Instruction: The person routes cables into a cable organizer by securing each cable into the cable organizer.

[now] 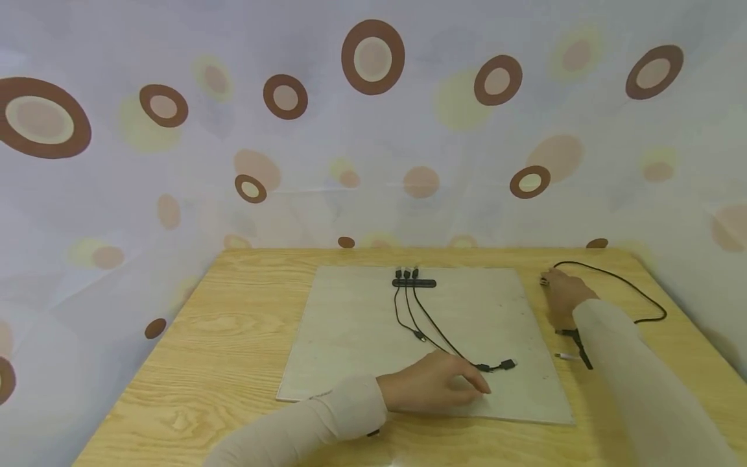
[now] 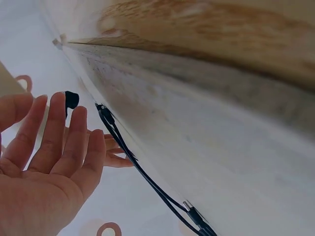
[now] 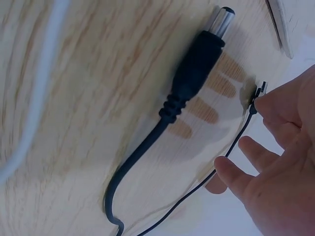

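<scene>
Beyond the right edge of the pale board [image 1: 344, 337], my right hand [image 1: 565, 293] pinches a black cable's USB plug [image 3: 259, 94] between thumb and fingertips, low over the table. From there the cable [image 1: 620, 277] loops to the right and back under the forearm. My left hand [image 1: 434, 383] hovers relaxed at the board's front, fingers loosely extended and holding nothing. On the board, three black cables sit in a black cable clip [image 1: 428, 283], plugs side by side at the back. Their other ends [image 1: 509, 364] lie toward the front right, near the left fingertips.
A black connector [image 1: 583, 350] and a white plug [image 1: 566, 356] lie beside the right forearm. Large in the right wrist view are a black barrel plug [image 3: 197, 66] and a white cable [image 3: 37, 93]. A patterned curtain [image 1: 373, 143] stands behind the wooden table [image 1: 222, 324].
</scene>
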### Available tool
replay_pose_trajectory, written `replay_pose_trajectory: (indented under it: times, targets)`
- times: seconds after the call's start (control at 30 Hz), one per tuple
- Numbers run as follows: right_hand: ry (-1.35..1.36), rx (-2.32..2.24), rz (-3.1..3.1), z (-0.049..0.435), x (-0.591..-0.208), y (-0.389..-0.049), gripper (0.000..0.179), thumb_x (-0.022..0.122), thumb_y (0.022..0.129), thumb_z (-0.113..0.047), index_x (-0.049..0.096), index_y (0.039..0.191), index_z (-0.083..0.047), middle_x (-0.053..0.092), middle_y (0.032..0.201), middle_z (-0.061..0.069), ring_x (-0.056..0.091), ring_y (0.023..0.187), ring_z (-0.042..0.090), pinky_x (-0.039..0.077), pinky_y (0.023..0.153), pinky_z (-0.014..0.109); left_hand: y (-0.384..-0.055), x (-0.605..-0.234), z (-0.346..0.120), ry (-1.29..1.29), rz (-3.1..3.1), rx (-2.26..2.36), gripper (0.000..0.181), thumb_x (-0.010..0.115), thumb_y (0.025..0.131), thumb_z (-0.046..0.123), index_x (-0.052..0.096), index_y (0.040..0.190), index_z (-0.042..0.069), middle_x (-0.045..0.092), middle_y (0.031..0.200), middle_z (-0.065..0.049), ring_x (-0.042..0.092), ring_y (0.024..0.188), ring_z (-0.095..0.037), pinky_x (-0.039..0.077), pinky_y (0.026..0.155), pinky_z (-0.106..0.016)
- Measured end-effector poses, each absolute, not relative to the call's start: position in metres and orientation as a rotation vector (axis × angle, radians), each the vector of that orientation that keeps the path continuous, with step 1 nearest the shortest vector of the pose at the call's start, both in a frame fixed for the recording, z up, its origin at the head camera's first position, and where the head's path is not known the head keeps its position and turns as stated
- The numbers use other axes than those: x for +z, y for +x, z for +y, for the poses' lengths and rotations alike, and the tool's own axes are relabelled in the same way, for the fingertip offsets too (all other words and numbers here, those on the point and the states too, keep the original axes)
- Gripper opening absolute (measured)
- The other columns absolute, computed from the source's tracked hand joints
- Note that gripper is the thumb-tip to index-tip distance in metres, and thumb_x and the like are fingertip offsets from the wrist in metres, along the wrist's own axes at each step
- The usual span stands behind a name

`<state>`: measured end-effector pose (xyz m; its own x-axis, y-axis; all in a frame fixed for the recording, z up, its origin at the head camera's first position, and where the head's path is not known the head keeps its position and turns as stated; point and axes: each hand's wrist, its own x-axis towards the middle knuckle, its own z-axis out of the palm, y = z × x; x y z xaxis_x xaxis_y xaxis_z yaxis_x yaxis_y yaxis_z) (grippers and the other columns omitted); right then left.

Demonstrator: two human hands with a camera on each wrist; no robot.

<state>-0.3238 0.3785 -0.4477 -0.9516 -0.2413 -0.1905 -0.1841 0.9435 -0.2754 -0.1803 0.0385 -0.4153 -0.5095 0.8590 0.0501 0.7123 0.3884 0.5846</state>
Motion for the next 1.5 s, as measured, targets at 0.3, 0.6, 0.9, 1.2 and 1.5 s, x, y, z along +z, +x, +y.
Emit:
replay_pose_trajectory:
  times: [0.3, 0.6, 0.9, 1.2, 1.5]
  targets:
    - [-0.503, -0.354, 2.817, 0.379, -0.449, -0.322, 0.074, 0.062, 0.072, -0.002, 0.028, 0.135, 0.017, 0.013, 0.139, 0.049, 0.052, 0.101, 0.057, 0.049, 0.079, 0.054, -0.180, -0.417, 0.042, 1.379, 2.364, 0.801, 0.021, 0.058, 0.097, 0.024, 0.071, 0.113, 0.020, 0.067, 0.113, 0.015, 0.053, 0.112, 0.008, 0.038, 0.095, -0.009]
    - [-0.473, -0.428, 2.953, 0.385, -0.456, -0.324, 0.032, 0.050, 0.083, 0.003, 0.054, 0.114, 0.011, 0.049, 0.120, 0.036, 0.051, 0.104, 0.053, 0.046, 0.083, 0.059, -0.180, -0.414, 0.038, 1.337, 2.364, 0.864, 0.022, 0.056, 0.099, 0.024, 0.071, 0.113, 0.019, 0.065, 0.118, 0.013, 0.053, 0.113, 0.006, 0.040, 0.093, -0.011]
    - [-0.438, -0.329, 2.956, 0.384, -0.447, -0.322, 0.045, 0.052, 0.086, 0.005, 0.049, 0.131, 0.008, 0.032, 0.140, 0.038, 0.038, 0.120, 0.058, 0.043, 0.089, 0.063, -0.182, -0.413, 0.032, 1.347, 2.358, 0.894, 0.022, 0.055, 0.099, 0.022, 0.071, 0.114, 0.017, 0.065, 0.120, 0.010, 0.054, 0.114, 0.003, 0.041, 0.094, -0.013]
    - [-0.411, -0.441, 3.010, 0.376, -0.430, -0.306, 0.030, 0.051, 0.076, 0.018, 0.043, 0.066, -0.009, 0.038, 0.064, 0.004, 0.036, 0.059, 0.019, 0.030, 0.054, 0.033, -0.184, -0.413, 0.029, 1.361, 2.364, 0.925, 0.022, 0.054, 0.099, 0.020, 0.070, 0.114, 0.016, 0.066, 0.120, 0.005, 0.056, 0.112, 0.003, 0.042, 0.093, -0.013]
    - [-0.496, -0.320, 3.007, 0.384, -0.428, -0.308, 0.013, 0.065, 0.082, 0.011, 0.066, 0.088, 0.000, 0.064, 0.088, 0.016, 0.060, 0.078, 0.032, 0.051, 0.068, 0.047, -0.187, -0.409, 0.025, 1.254, 2.385, 1.001, 0.023, 0.054, 0.100, 0.023, 0.070, 0.115, 0.017, 0.067, 0.118, 0.010, 0.056, 0.109, 0.003, 0.044, 0.092, -0.016]
